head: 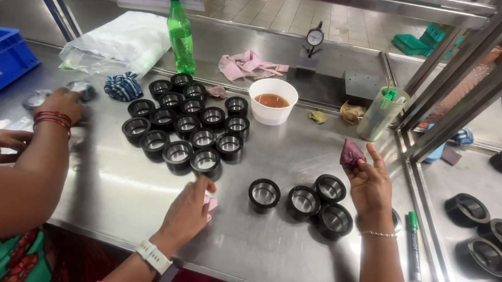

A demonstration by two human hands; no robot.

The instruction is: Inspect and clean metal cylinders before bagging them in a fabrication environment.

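Two hands work above the desk [121, 192]: my right hand [370, 184] pinches a purple cloth [351, 153] just right of three black rings [303, 200]; my left hand [188, 208] clasps a pink cloth [210, 203] left of them.

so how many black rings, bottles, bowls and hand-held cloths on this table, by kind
black rings, big cluster: 17
black rings, small group: 4 in clear view
green bottle: 1
white bowl: 1
pink cloth in left hand: 1
purple cloth in right hand: 1
total: 25
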